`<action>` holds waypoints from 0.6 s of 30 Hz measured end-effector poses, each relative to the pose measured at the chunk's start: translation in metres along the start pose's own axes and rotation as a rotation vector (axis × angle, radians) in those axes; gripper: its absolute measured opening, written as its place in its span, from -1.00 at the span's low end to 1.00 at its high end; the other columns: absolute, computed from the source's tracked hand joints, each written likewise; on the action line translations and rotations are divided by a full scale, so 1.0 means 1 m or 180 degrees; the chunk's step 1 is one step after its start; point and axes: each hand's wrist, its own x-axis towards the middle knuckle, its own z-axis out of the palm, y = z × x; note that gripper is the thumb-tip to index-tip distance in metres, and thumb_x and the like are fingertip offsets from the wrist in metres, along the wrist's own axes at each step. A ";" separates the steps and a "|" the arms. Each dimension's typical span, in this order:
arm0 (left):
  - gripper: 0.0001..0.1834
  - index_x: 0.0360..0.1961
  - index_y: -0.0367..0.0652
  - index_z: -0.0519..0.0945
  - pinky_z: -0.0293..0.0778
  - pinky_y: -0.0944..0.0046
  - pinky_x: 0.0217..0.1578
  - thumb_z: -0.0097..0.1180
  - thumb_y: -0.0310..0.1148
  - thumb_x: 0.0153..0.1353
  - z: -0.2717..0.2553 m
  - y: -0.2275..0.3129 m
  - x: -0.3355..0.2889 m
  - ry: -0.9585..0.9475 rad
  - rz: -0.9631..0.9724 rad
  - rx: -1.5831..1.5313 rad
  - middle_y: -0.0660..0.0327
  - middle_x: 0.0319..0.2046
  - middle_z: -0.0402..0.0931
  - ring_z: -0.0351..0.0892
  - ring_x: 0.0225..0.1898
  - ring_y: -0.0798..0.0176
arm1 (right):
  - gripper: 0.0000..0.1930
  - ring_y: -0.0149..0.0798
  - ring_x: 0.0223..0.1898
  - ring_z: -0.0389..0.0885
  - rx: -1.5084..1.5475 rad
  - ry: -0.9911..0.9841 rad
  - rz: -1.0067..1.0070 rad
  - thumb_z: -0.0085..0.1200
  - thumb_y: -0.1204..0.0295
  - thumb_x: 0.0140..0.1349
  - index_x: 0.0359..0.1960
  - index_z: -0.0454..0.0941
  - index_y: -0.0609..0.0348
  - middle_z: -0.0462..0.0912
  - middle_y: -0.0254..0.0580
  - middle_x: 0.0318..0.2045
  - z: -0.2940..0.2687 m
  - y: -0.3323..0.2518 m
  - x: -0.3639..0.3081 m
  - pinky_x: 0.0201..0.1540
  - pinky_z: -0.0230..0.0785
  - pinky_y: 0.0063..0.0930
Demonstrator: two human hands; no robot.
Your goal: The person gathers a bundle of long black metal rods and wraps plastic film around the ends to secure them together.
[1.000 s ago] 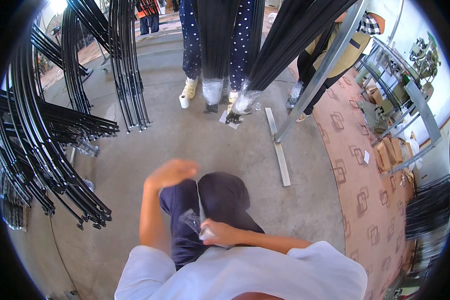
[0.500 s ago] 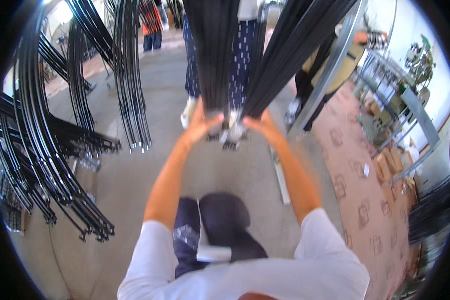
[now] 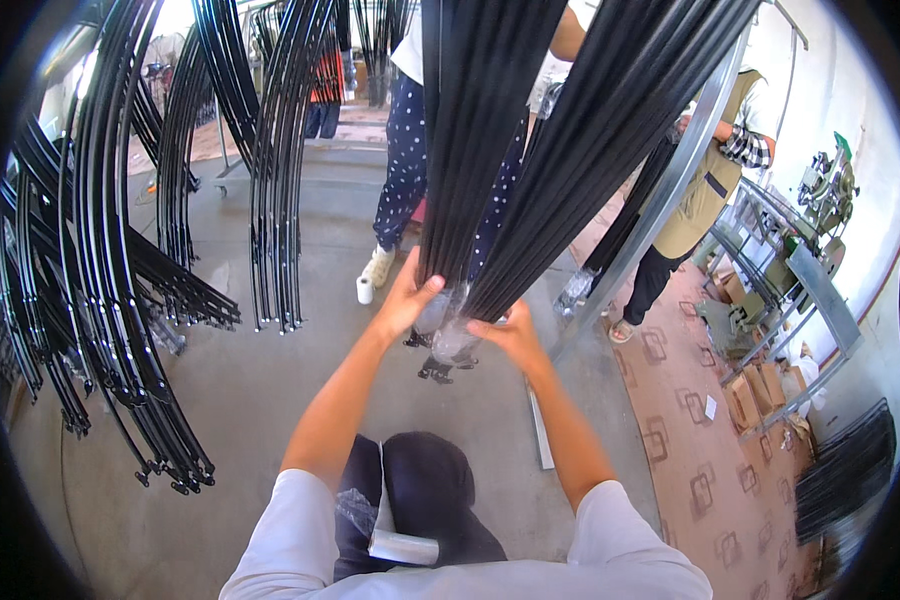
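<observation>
Two thick bundles of long black cables hang before me, a left bundle and a slanting right bundle, their lower ends close together. My left hand grips the left bundle near its lower end, thumb in front and fingers partly hidden behind. My right hand grips the lower end of the right bundle from the other side, its fingertips mostly hidden. Clear plastic film wraps the ends between my hands, and dark end fittings stick out below. A roll of clear film lies on my lap.
Several bunches of black cables hang at the left. A metal post slants at the right. One person stands behind the bundles, another beyond the post. Machines and cardboard boxes line the right wall.
The two bundles' lower ends and both my hands have come lower in the picture, and the hands are slightly closer together. The view has shifted, showing more of the people beyond.
</observation>
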 end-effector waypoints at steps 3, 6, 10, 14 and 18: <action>-0.31 0.11 -0.23 0.05 -0.03 0.29 0.12 -0.10 0.02 0.11 0.005 -0.002 -0.007 0.0103 0.0037 0.0313 0.16 0.08 0.11 0.04 0.13 0.29 | -0.29 -0.22 -0.04 0.32 -0.0147 -0.0135 0.0251 0.29 0.25 -0.22 -0.03 0.23 0.32 0.40 -0.11 -0.13 0.001 -0.012 -0.014 0.04 0.10 -0.39; -0.17 0.15 -0.23 0.00 -0.10 0.25 0.15 -0.23 0.23 0.05 0.007 0.000 -0.002 0.0053 0.0040 0.0342 0.15 0.13 0.01 -0.08 0.18 0.26 | -0.10 0.00 0.15 0.02 -0.2310 0.0284 -0.1044 0.25 0.16 -0.20 0.10 0.00 0.35 0.12 0.10 0.07 0.018 -0.010 -0.021 0.18 -0.16 -0.21; -0.05 0.19 -0.20 -0.08 -0.14 0.22 0.18 -0.44 0.37 -0.02 0.027 0.021 0.014 -0.0357 -0.0342 -0.0421 0.12 0.18 -0.04 -0.14 0.23 0.21 | 0.14 0.14 0.24 -0.31 -0.1842 0.0340 -0.1222 0.21 0.05 -0.21 0.19 -0.38 0.36 -0.27 0.27 0.19 0.036 -0.002 0.000 0.21 -0.41 -0.10; -0.05 0.20 -0.18 -0.09 -0.09 0.23 0.18 -0.52 0.37 -0.03 0.034 0.042 0.019 -0.0825 -0.0611 -0.0895 0.10 0.17 -0.01 -0.07 0.21 0.21 | 0.26 0.14 0.25 -0.40 -0.1353 0.1046 -0.1280 0.26 -0.01 -0.33 0.19 -0.45 0.35 -0.37 0.29 0.20 0.041 -0.006 0.010 0.21 -0.49 -0.07; -0.03 0.19 -0.19 -0.02 -0.01 0.23 0.15 -0.56 0.39 -0.05 0.032 0.046 0.022 -0.0708 -0.0365 -0.0218 0.10 0.15 0.04 0.01 0.17 0.23 | 0.29 0.12 0.24 -0.33 -0.0992 0.1221 -0.1484 0.31 0.02 -0.41 0.19 -0.44 0.35 -0.32 0.27 0.20 0.044 -0.009 0.020 0.22 -0.42 -0.09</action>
